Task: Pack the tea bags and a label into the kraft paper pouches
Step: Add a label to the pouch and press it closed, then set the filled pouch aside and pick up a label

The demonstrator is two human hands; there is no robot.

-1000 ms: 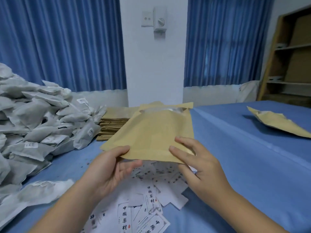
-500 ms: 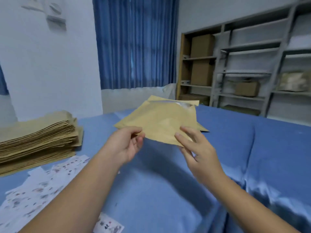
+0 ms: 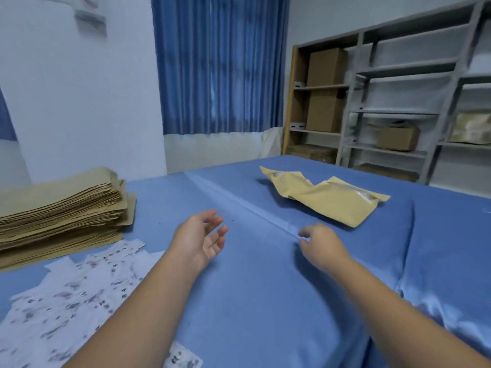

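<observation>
Two filled kraft pouches lie on the blue table at the far right: the nearer pouch point(image 3: 342, 203) overlaps the farther pouch point(image 3: 287, 179). My left hand point(image 3: 202, 237) hovers over the cloth, palm turned inward, fingers relaxed and holding nothing. My right hand point(image 3: 321, 245) hangs just short of the nearer pouch with fingers loosely curled, holding nothing. A tall stack of flat kraft pouches point(image 3: 58, 208) sits at the left. White printed labels point(image 3: 71, 296) are scattered at the lower left. No tea bags are in view.
The table is covered by a blue cloth point(image 3: 252, 301) with a raised fold running diagonally between my hands. Grey shelves point(image 3: 398, 112) with cardboard boxes stand behind the table at right. Blue curtains and a white wall are behind.
Both hands held a filled pouch and carried it to the right. It now lies on the earlier pouch, and both hands have let go and drawn back.
</observation>
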